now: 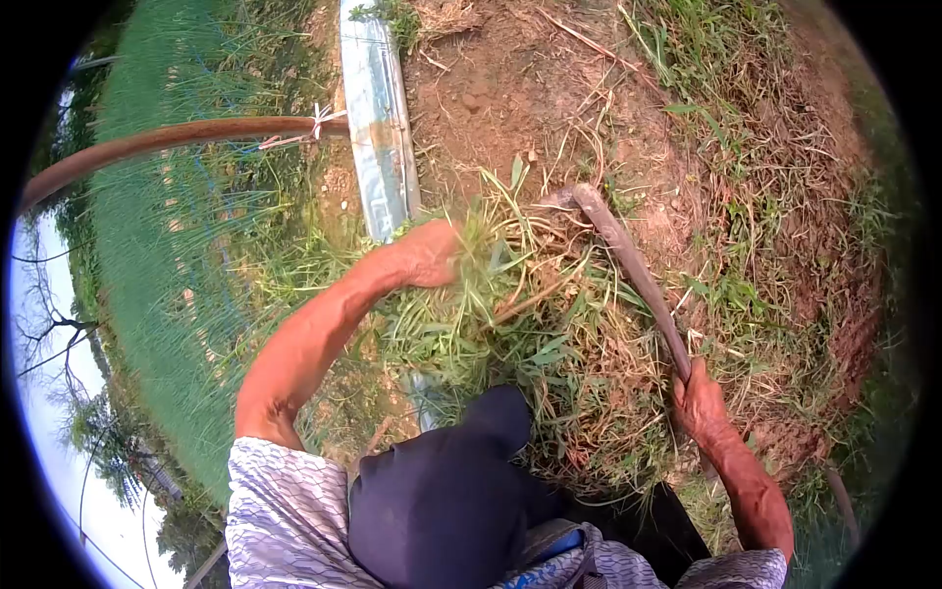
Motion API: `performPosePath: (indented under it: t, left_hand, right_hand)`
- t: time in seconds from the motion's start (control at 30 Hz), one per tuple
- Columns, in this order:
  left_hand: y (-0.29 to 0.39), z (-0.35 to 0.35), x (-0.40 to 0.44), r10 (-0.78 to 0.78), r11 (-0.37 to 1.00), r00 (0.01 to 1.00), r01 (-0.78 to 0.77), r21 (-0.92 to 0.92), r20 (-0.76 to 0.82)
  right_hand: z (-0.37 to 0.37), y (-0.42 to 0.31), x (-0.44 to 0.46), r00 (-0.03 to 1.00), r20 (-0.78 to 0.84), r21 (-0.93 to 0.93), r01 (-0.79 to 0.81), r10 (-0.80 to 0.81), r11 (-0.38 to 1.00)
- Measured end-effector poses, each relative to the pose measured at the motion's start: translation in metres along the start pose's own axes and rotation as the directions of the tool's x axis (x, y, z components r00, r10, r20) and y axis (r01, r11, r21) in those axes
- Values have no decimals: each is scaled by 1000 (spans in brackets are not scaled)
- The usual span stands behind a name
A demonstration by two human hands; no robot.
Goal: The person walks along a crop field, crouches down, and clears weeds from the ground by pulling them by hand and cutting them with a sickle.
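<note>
My left hand is closed around a bunch of green weeds, blurred by motion and with the fingertips hidden among the leaves. My right hand grips the lower end of a curved wooden handle, part of what looks like a hoe. At the handle's far end, a small metal head points left, partly lost among stems at the edge of the weed heap. Pulled grass and weeds lie piled between my two hands, green mixed with dry stalks.
A strip of plastic sheeting runs along the ground past my left hand. Beyond it, a bent pole with a tied ribbon arches over green netting. Bare reddish soil lies ahead; grass covers the right side.
</note>
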State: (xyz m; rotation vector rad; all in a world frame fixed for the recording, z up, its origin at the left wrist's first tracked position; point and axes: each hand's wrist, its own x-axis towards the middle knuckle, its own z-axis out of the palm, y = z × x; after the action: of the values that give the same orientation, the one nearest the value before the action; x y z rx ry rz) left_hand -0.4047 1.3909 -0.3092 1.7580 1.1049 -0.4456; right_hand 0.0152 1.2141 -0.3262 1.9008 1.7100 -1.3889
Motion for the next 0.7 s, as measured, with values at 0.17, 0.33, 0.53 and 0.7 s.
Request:
performPosePath:
  t: [0.17, 0.33, 0.53, 0.7]
  left_hand:
    - [16, 134, -33, 209, 975, 967, -194, -113, 145]
    - [62, 61, -39, -126, 971, 991, 134, 199, -56]
    - [-18, 56, -11, -171, 914, 774, 355, 195, -609]
    - [-46, 88, 11, -265, 945, 950, 290, 153, -165]
  right_hand:
    - [-10, 42, -79, 995, 94, 5, -18, 17, 1000]
    - [-1, -27, -9, 994, -105, 253, -14, 42, 967]
    - [15, -88, 50, 982, -174, 151, 97, -70, 984]
    - [9, -18, -20, 997, -55, 23, 54, -52, 998]
